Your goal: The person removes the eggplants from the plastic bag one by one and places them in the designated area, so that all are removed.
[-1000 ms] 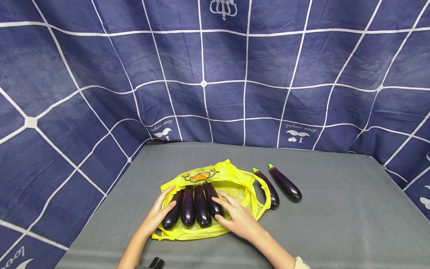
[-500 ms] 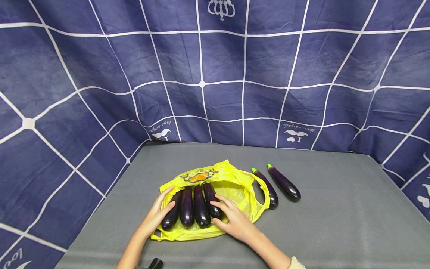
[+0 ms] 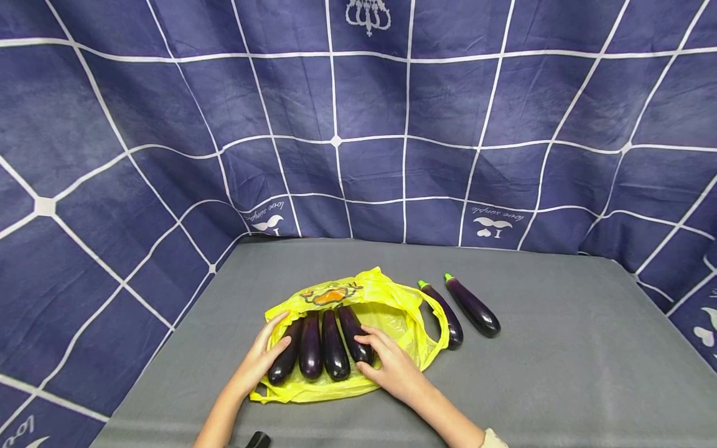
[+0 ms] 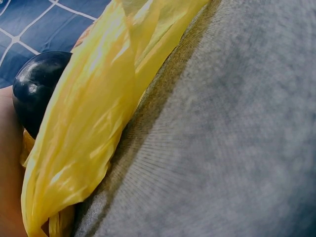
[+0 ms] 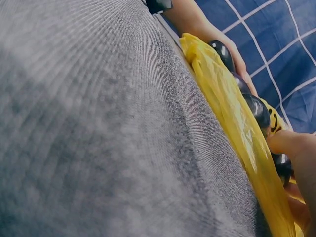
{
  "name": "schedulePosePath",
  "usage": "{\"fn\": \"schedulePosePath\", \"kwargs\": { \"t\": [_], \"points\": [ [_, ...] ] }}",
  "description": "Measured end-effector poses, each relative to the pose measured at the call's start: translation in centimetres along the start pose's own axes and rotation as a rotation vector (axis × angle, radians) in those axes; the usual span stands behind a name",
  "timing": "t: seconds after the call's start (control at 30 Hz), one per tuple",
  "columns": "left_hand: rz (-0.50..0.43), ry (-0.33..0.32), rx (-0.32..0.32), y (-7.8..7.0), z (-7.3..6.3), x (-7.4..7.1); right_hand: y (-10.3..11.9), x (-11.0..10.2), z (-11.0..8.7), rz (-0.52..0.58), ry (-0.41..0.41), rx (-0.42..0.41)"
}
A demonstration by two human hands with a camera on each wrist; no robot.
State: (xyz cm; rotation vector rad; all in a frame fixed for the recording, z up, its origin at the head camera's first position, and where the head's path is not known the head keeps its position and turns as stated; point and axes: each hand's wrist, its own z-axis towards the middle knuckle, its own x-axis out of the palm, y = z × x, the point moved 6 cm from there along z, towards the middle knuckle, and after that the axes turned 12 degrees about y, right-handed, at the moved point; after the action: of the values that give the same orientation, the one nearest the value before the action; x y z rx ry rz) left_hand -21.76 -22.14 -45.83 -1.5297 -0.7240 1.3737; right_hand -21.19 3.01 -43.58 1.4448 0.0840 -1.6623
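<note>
Inside a yellow plastic bag lie several dark purple eggplants side by side, blunt ends toward me. My left hand rests along the left of the bag, fingers stretched at its rim and thumb over the leftmost eggplant. My right hand grips the rightmost eggplant in the bag, with its thumb near the blunt end and its fingers over the side. In the right wrist view the thumb curls over that eggplant. The upper ends of the bagged eggplants are hidden under the bag's printed flap.
Two loose eggplants with green stem ends, one nearer and one farther right, lie right of the bag on the grey tabletop. The nearer one is partly behind a bag handle. A blue checked curtain stands behind.
The rightmost eggplant in the bag has shifted slightly right with my right hand, widening the gap beside it. My left hand and the loose eggplants stay put; the head view has shifted slightly.
</note>
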Motion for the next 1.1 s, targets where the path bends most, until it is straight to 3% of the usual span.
{"fn": "schedulePosePath", "kwargs": {
  "t": [0.2,0.4,0.77,1.1],
  "points": [
    [0.0,0.0,-0.008,0.1,0.0,0.0,0.2,-0.5,0.0,0.003,-0.008,0.018],
    [0.003,0.003,-0.011,0.0,-0.1,0.1,0.4,-1.4,-0.1,0.029,0.04,0.07],
    [0.0,0.003,-0.012,0.0,-0.2,0.3,0.7,-3.9,-0.9,0.004,0.074,0.081],
    [-0.001,0.005,-0.011,0.0,-0.1,0.0,0.7,-6.4,-2.7,-0.102,0.009,-0.002]
  ]
}}
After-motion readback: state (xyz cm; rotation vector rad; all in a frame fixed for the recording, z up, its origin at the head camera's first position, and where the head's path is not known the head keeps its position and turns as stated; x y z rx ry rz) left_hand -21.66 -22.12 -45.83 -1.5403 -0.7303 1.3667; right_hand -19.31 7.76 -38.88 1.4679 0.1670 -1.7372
